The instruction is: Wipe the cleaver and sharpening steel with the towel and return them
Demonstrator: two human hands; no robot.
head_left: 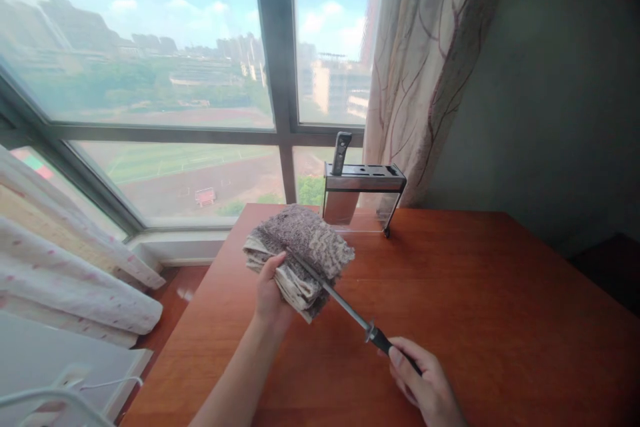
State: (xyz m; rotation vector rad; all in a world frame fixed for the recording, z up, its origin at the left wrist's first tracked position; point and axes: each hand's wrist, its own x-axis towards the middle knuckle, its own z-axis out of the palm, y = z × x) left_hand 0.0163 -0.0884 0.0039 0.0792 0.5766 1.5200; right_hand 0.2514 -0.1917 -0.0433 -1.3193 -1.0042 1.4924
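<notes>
Left hand point(270, 293) is clamped on a folded towel point(300, 250), thumb on the near side and the rest of the hand hidden under the bundle, holding it up just above the counter point(475, 293), over its near-left part. Right hand point(425, 387) is wrapped around the black handle of a honing rod point(345, 303); the rod runs diagonally up-left from that grip and its far end lies buried in the towel's folds, so the tip isn't visible. Handling, as I'd judge it: the towel is soft, light and thick, several layers deep, and it will sag and shift unless gripped across the whole stack. Pinching one layer would let the fold open. The rod is stiff steel, slim, likely slick on the shaft and somewhat nose-heavy. The handle behind the guard is the only sensible place to hold it, and that's where the hand is. Terry pile should drag on the shaft's surface, so expect some catch. At the back of the counter by the window stands a knife block point(363, 197), metal with clear sides, one black knife handle point(341, 152) sticking up from a slot, well apart from both hands. A patterned curtain point(425, 67) hangs right behind it.
</notes>
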